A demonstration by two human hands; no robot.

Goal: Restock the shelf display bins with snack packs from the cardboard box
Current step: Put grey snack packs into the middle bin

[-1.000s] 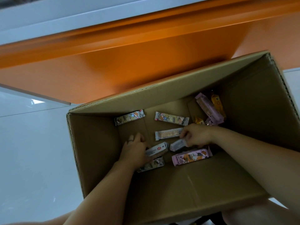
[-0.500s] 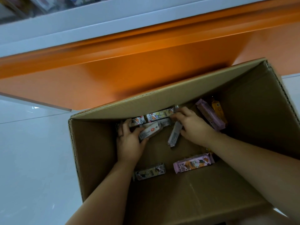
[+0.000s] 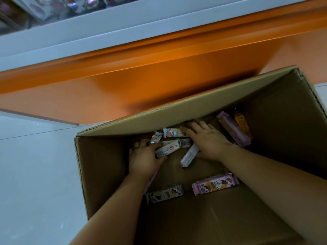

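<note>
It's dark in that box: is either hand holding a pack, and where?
The left hand grips a white snack pack at its left end. The right hand lies over other packs; grip unclear.

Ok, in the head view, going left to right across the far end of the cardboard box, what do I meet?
Left hand → white pack in its grip → tilted white pack → right hand → purple pack → orange pack.

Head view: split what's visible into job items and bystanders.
Job: cardboard box; left hand gripping a white pack; right hand spread flat over the heaped packs; pink pack, dark pack, purple pack, orange pack loose inside; display bins above.
Bystanders: orange shelf base; white floor.
</note>
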